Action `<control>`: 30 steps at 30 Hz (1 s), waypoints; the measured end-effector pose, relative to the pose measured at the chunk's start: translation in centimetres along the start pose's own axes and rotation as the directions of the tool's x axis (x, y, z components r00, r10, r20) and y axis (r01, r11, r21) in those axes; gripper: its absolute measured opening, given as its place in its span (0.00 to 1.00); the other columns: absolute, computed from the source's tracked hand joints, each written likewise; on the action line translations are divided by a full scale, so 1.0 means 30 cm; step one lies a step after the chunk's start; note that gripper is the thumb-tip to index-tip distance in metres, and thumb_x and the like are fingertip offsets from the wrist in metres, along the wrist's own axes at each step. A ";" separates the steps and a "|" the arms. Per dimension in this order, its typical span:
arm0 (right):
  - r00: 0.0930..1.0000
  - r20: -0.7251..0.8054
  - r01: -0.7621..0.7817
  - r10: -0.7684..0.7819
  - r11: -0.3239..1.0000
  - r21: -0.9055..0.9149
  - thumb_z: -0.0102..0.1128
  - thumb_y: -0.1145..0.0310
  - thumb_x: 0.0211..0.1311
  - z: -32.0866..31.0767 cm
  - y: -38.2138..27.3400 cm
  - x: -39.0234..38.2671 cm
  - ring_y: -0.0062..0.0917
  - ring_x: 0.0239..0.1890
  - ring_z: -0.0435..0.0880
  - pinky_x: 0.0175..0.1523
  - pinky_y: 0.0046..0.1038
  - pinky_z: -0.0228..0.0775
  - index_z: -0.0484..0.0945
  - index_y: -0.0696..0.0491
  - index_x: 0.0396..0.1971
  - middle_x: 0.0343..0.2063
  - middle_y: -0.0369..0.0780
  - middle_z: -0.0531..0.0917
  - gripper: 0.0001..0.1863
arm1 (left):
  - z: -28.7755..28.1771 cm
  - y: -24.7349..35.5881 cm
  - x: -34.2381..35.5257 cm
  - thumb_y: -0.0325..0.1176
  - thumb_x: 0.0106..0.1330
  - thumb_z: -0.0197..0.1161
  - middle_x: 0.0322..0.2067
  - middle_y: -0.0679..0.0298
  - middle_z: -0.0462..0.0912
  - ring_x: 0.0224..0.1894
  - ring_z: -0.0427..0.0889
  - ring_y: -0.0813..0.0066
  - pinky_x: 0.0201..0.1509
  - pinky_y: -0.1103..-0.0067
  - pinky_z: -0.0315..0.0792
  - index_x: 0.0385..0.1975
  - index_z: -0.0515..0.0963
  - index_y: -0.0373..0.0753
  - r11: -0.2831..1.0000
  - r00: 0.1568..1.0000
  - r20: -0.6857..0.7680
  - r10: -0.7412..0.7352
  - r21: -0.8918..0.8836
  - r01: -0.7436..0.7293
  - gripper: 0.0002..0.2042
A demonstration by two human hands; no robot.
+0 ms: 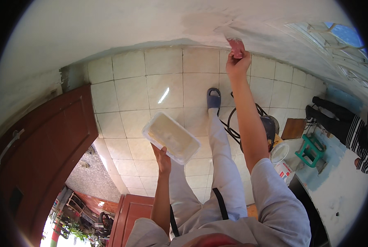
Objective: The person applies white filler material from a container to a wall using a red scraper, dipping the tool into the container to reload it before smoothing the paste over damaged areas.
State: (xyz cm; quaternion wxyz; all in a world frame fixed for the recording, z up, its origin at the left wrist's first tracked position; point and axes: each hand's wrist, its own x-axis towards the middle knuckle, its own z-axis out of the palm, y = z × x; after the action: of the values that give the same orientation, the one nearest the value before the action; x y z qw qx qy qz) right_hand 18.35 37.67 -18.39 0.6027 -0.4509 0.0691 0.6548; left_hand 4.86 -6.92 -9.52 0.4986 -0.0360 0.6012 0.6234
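Holding scraper [236, 43] w/ R hand [239, 64]

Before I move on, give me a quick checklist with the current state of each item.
1. Scraper gripped by the right hand: ok, held by its red handle.
2. Blade pressed flat on the wall: cannot tell; contact is too small to judge.
3. Tub supported: ok, the left hand holds it at one side.
4. Floor beside the right slipper free of trip hazards: not ok, a black cord loops close by.
5. Left foot placement: cannot tell, hidden.
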 end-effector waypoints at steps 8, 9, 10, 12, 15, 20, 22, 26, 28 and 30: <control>0.934 0.007 -0.298 0.356 0.793 -0.531 0.53 0.73 0.68 -0.099 0.410 0.180 0.25 0.29 0.82 0.32 0.20 0.76 0.78 0.58 0.40 0.33 0.42 0.85 0.07 | 0.006 -0.019 -0.013 0.45 0.63 0.67 0.72 0.57 0.57 0.74 0.56 0.61 0.77 0.66 0.50 0.78 0.43 0.39 0.999 0.999 -0.030 -0.033 -0.042 0.032 0.48; 0.939 0.065 -0.261 0.337 0.824 -0.502 0.51 0.75 0.68 -0.076 0.432 0.204 0.27 0.30 0.83 0.34 0.21 0.78 0.78 0.60 0.40 0.33 0.43 0.85 0.08 | 0.012 -0.026 -0.013 0.45 0.63 0.67 0.72 0.57 0.57 0.74 0.56 0.61 0.77 0.66 0.50 0.78 0.43 0.39 0.999 0.999 -0.031 -0.029 -0.040 0.028 0.48; 0.943 0.124 -0.220 0.310 0.855 -0.469 0.49 0.77 0.68 -0.045 0.442 0.221 0.29 0.31 0.83 0.35 0.22 0.79 0.77 0.61 0.40 0.33 0.45 0.85 0.08 | 0.017 -0.029 -0.011 0.46 0.62 0.67 0.72 0.57 0.57 0.74 0.56 0.61 0.77 0.66 0.50 0.78 0.44 0.39 0.999 0.999 -0.039 -0.026 -0.029 0.025 0.49; 0.951 0.104 -0.240 0.291 0.907 -0.346 0.47 0.78 0.67 0.013 0.421 0.252 0.31 0.33 0.84 0.37 0.24 0.80 0.77 0.63 0.39 0.33 0.46 0.85 0.08 | 0.009 -0.029 -0.008 0.46 0.62 0.67 0.72 0.57 0.57 0.74 0.55 0.61 0.77 0.66 0.49 0.77 0.44 0.39 1.000 0.999 -0.047 -0.023 -0.013 0.023 0.49; 0.970 0.027 -0.230 0.240 0.953 -0.196 0.45 0.80 0.67 0.085 0.358 0.203 0.36 0.38 0.86 0.43 0.28 0.83 0.75 0.68 0.40 0.37 0.52 0.85 0.10 | -0.016 -0.025 -0.018 0.46 0.62 0.68 0.72 0.57 0.57 0.74 0.56 0.61 0.77 0.66 0.50 0.77 0.44 0.40 1.000 0.999 -0.027 0.016 -0.021 -0.017 0.49; 0.964 0.122 -0.213 0.238 0.959 -0.190 0.46 0.79 0.67 0.215 0.054 -0.007 0.37 0.36 0.85 0.42 0.28 0.82 0.73 0.72 0.46 0.42 0.56 0.84 0.14 | -0.027 0.016 -0.033 0.47 0.63 0.65 0.73 0.58 0.55 0.75 0.55 0.59 0.77 0.62 0.51 0.78 0.42 0.43 0.999 1.000 -0.030 -0.003 0.046 0.005 0.48; 0.963 0.161 -0.197 0.215 0.973 -0.121 0.45 0.79 0.67 0.243 -0.028 -0.136 0.35 0.35 0.84 0.41 0.27 0.82 0.73 0.73 0.46 0.42 0.56 0.84 0.14 | -0.018 0.034 -0.036 0.47 0.62 0.65 0.73 0.58 0.55 0.75 0.55 0.59 0.77 0.62 0.51 0.78 0.42 0.43 0.999 0.999 -0.039 -0.006 0.034 0.007 0.49; 0.970 0.160 -0.190 0.185 0.982 0.017 0.45 0.76 0.67 0.118 -0.040 -0.133 0.26 0.31 0.81 0.34 0.22 0.78 0.75 0.69 0.43 0.39 0.50 0.85 0.13 | -0.023 0.033 -0.037 0.47 0.62 0.65 0.73 0.58 0.55 0.75 0.55 0.59 0.77 0.62 0.51 0.78 0.42 0.43 1.000 0.998 -0.060 -0.006 0.005 0.006 0.49; 0.955 0.226 -0.185 0.192 0.981 -0.052 0.45 0.75 0.66 -0.027 0.045 -0.009 0.25 0.30 0.81 0.34 0.20 0.78 0.76 0.67 0.43 0.38 0.49 0.85 0.13 | -0.012 0.018 -0.029 0.48 0.63 0.65 0.73 0.57 0.55 0.74 0.56 0.60 0.76 0.64 0.52 0.78 0.42 0.41 1.000 0.999 -0.044 -0.022 -0.002 0.022 0.49; 0.942 0.238 -0.175 0.236 0.952 -0.252 0.45 0.73 0.66 -0.082 0.182 0.074 0.23 0.28 0.81 0.34 0.17 0.77 0.78 0.64 0.39 0.34 0.46 0.86 0.13 | -0.010 0.011 -0.017 0.48 0.64 0.66 0.72 0.57 0.56 0.73 0.57 0.61 0.75 0.67 0.52 0.78 0.41 0.40 1.000 0.999 -0.046 -0.029 -0.004 0.029 0.49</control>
State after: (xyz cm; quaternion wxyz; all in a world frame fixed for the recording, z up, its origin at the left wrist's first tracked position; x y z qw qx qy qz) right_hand 15.24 36.29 -23.78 0.4787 -0.4155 -0.0406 0.7724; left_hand 4.73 -7.37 -9.04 0.4936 -0.0598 0.6109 0.6162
